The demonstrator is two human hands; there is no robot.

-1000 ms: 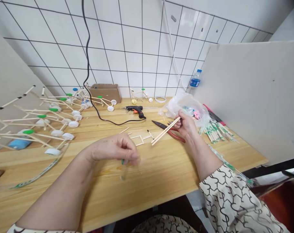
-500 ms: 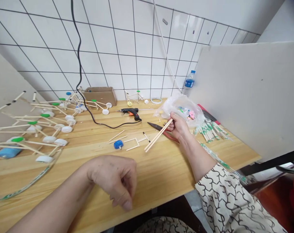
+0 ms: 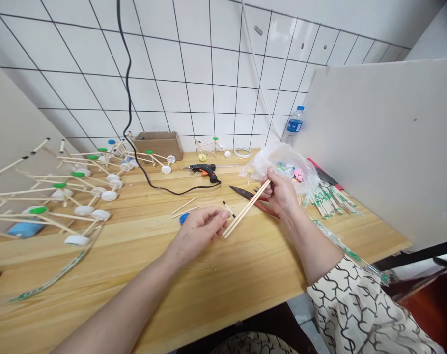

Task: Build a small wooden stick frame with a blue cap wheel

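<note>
Behind the open brown cardboard box (image 3: pixel 162 147) rises a white-tiled wall (image 3: pixel 194 93), while to the box's right come a pale ring (image 3: pixel 242 156) lying flat, a white cable (image 3: pixel 252 45) hanging down, a blue-capped plastic water bottle (image 3: pixel 294 125) and, farthest off, a pale partition panel (image 3: pixel 385 142).

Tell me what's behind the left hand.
Past the left hand, part of a blue piece shows, with two thin sticks beyond it. The rest of the blue piece, and anything else the hand covers, cannot be seen.
</note>
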